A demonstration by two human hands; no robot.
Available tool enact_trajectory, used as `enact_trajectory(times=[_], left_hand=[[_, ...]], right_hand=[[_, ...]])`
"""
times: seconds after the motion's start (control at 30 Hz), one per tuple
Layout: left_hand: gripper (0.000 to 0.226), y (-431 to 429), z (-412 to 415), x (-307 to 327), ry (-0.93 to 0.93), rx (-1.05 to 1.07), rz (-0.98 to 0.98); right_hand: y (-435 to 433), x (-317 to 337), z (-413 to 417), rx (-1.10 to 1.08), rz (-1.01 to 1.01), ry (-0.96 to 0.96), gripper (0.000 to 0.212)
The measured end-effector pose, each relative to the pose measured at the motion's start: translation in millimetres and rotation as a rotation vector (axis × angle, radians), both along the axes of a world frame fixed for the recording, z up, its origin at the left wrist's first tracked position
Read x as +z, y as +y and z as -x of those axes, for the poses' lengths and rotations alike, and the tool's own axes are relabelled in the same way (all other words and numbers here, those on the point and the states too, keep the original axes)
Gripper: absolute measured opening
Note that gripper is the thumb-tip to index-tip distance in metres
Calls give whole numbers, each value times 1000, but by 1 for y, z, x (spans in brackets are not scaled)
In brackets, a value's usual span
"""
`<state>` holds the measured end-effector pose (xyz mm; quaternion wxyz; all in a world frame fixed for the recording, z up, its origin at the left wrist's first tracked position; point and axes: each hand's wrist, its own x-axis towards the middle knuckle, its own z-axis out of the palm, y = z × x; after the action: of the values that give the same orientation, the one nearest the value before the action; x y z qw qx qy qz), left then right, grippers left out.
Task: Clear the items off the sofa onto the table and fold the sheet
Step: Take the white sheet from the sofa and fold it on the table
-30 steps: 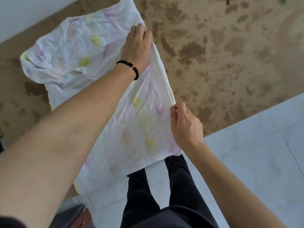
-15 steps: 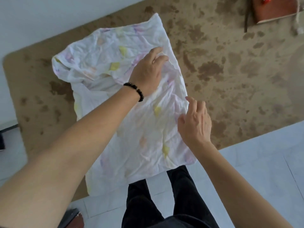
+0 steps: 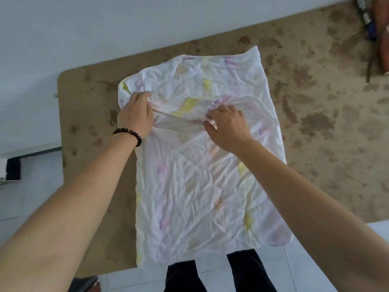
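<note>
A white sheet (image 3: 202,182) with faint yellow and purple patches lies folded into a long rectangle on the brown mottled table (image 3: 315,127); its near end hangs over the table's front edge. My left hand (image 3: 135,114), with a dark bead bracelet on the wrist, pinches the sheet's left edge near the far corner. My right hand (image 3: 226,125) pinches a raised fold in the middle of the sheet's far half. A crease runs between the two hands.
At the table's far right corner lie a reddish-brown item (image 3: 384,39) and a dark tube-like object (image 3: 366,20). A pale wall runs behind the table. White floor tiles (image 3: 305,268) and my dark trouser legs (image 3: 248,272) show below the front edge.
Both hands have moved further away along the sheet. The left went from the middle to the far left edge, the right from the right edge to the middle, and both now pinch the cloth.
</note>
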<state>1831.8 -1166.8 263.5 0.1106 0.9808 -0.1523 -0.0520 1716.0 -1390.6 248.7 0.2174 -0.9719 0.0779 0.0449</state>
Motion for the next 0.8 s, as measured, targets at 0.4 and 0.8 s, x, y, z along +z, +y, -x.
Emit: enact_trajectory(times=[0.4, 0.8], left_hand=[[31, -64, -102, 37, -96, -128, 53], [50, -66, -39, -28, -236, -24, 6]], right_hand=[[-94, 31, -83, -650, -221, -104, 31], [-94, -13, -84, -469, 205, -225, 46]])
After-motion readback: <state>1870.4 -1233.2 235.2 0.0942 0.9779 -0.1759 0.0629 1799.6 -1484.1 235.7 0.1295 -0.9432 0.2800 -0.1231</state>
